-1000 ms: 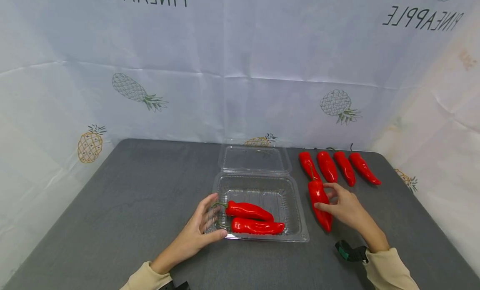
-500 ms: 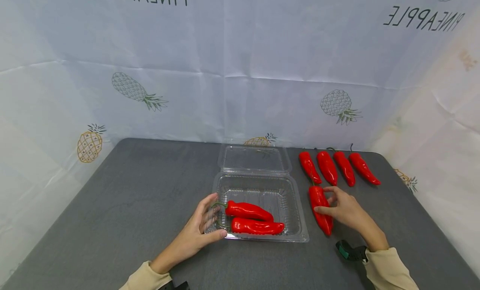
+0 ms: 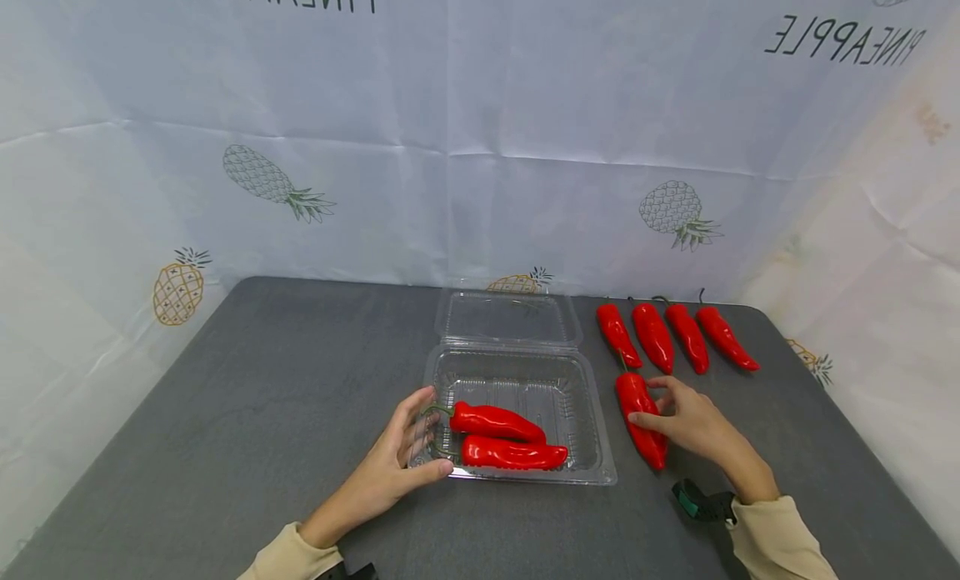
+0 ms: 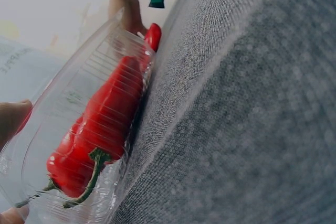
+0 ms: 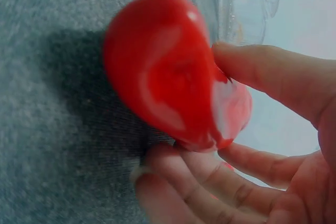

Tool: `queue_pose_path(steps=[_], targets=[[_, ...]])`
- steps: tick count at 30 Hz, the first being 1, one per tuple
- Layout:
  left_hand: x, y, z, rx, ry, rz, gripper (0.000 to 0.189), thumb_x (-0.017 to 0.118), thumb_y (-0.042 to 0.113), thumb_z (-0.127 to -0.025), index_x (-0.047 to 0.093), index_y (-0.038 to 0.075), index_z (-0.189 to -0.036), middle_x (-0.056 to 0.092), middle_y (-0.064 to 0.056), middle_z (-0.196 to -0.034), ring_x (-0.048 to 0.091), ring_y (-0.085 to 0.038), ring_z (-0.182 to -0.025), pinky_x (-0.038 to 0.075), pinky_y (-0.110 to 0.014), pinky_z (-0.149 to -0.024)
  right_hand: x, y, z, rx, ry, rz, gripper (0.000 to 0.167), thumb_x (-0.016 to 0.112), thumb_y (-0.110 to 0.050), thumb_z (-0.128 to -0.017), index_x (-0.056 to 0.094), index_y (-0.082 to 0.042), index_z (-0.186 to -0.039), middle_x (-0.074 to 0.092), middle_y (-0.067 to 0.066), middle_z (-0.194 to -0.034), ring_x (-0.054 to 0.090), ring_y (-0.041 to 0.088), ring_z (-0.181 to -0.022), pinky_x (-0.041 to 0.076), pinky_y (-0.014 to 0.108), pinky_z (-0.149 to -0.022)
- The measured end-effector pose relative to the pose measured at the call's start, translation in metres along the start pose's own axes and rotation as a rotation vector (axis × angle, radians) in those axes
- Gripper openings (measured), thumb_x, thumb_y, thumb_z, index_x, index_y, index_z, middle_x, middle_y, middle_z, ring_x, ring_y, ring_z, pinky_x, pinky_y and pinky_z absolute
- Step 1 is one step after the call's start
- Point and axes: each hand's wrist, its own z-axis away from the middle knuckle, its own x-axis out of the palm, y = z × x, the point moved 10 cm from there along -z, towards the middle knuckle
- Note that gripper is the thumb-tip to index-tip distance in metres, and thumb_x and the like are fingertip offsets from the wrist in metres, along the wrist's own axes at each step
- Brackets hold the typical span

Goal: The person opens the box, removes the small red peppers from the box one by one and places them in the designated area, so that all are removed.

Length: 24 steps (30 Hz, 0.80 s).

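My left hand (image 3: 382,467) holds the near left corner of a clear plastic clamshell container (image 3: 517,388), thumb at the front rim and fingers along the left wall. Two red peppers (image 3: 498,420) with green stems lie side by side in its front half, seen through the clear wall in the left wrist view. To the right of the container, my right hand (image 3: 693,422) pinches another red pepper (image 3: 633,392) between thumb and fingers. This one points its tip toward me. In the right wrist view its rounded tip (image 5: 163,66) hangs close over the table, casting a shadow.
The container's lid (image 3: 510,317) stands open at the back. Several more red peppers (image 3: 652,337) lie in a row at the table's far right. A grey table (image 3: 300,380) spreads around, with a white pineapple-print cloth (image 3: 480,105) behind it.
The pepper in my right hand has shifted slightly toward me, away from the back row, mostly in the first half second. The left hand and container stay put.
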Motion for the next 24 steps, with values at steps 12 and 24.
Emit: queue_pose_path(steps=[12, 24], targets=[[0.000, 0.000, 0.000, 0.002, 0.003, -0.006, 0.088, 0.072, 0.013, -0.089, 0.014, 0.008, -0.155, 0.017, -0.020, -0.163, 0.030, -0.045, -0.146, 0.032, -0.053, -0.117, -0.012, -0.013, 0.009, -0.046, 0.052, 0.024, 0.077, 0.074, -0.041, -0.087, 0.042, 0.007, -0.139, 0.062, 0.025, -0.118, 0.063, 0.041, -0.105, 0.059, 0.050, -0.078], [0.000, 0.000, 0.000, 0.001, 0.000, -0.009, 0.088, 0.072, 0.013, -0.090, 0.014, 0.007, -0.155, 0.017, -0.021, -0.163, 0.030, -0.045, -0.146, 0.031, -0.057, -0.116, -0.023, -0.048, 0.027, -0.164, 0.166, -0.018, 0.066, 0.075, -0.033, -0.088, 0.048, 0.003, -0.138, 0.062, 0.027, -0.125, 0.064, 0.041, -0.108, 0.059, 0.053, -0.085]])
